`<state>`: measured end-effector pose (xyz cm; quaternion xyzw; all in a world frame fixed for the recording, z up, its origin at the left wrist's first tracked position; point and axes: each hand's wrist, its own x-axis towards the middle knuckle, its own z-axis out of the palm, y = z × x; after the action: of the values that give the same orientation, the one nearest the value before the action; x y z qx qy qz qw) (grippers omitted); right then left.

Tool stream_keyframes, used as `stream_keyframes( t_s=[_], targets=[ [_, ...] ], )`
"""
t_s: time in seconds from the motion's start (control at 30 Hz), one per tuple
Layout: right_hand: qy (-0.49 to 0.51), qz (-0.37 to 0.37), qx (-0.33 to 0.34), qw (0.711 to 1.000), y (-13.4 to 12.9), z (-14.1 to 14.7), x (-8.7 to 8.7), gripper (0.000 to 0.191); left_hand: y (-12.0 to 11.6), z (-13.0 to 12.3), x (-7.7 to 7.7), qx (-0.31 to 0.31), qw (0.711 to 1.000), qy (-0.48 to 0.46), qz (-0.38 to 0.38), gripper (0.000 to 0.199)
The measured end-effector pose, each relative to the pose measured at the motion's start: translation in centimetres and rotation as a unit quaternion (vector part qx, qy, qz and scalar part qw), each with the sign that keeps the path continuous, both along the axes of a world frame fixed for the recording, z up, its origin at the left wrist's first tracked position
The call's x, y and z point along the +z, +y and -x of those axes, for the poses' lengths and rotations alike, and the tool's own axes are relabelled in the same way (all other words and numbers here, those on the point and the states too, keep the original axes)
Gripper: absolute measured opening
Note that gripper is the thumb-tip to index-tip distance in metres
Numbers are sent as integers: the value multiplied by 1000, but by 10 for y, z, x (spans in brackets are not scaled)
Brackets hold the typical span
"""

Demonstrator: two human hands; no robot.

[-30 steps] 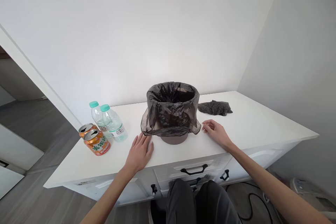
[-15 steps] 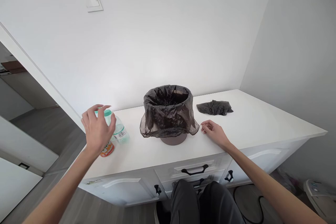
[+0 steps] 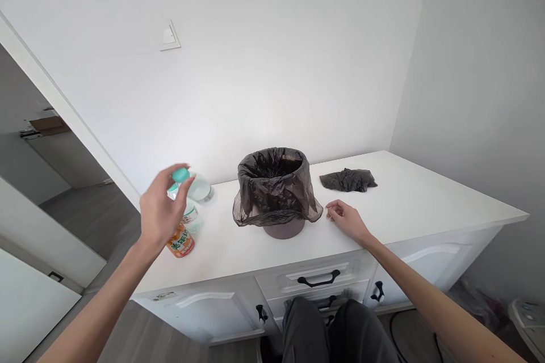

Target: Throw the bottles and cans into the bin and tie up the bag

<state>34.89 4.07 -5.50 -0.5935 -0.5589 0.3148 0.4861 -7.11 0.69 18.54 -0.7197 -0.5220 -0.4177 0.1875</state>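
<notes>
On the left of the white countertop, my left hand point(image 3: 164, 204) has its thumb and fingers closed around the teal cap of a clear plastic bottle point(image 3: 200, 188). A second clear bottle point(image 3: 192, 216) stands in front of it, partly behind my hand. Below my palm is an orange can point(image 3: 182, 243) with green lettering, its top hidden. My right hand point(image 3: 347, 220) rests on the counter with fingers curled and nothing visible in them. It is just right of a brown bin point(image 3: 284, 231) lined with a black plastic bag point(image 3: 276, 195), whose rim is folded outward.
A crumpled black plastic bag point(image 3: 349, 180) lies on the countertop point(image 3: 426, 198) to the right. Drawers with black handles point(image 3: 319, 279) are below the front edge. A wall with a light switch point(image 3: 170, 38) rises behind, and a doorway is at the left.
My left hand has moved from above the bottles and closed its fingers on a bottle's cap. The view has shifted slightly. My right hand stays in place beside the bin.
</notes>
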Motion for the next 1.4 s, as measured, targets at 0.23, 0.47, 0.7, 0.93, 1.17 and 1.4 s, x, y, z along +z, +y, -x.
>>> stream_keyframes(
  t_s=[0.23,0.47,0.7,0.93,1.17,1.4],
  targets=[
    [1,-16,4,1000,7,-6,-16,19,-34,-98,90,-199,952,-87,-216,23],
    [8,-36,12,999,12,-10,-19,18,13,-149,60,-211,973,-77,53,22],
    [14,-38,23,999,12,-10,-14,17,51,-148,48,-157,959,69,227,34],
    [18,-36,22,999,14,-11,-13,17,73,-150,49,-127,924,190,305,45],
    [20,-33,20,999,12,-9,-8,17,78,-149,44,-125,917,175,334,56],
    [18,-30,16,999,9,-6,-5,17,84,-118,17,-142,919,-63,363,79]
  ],
)
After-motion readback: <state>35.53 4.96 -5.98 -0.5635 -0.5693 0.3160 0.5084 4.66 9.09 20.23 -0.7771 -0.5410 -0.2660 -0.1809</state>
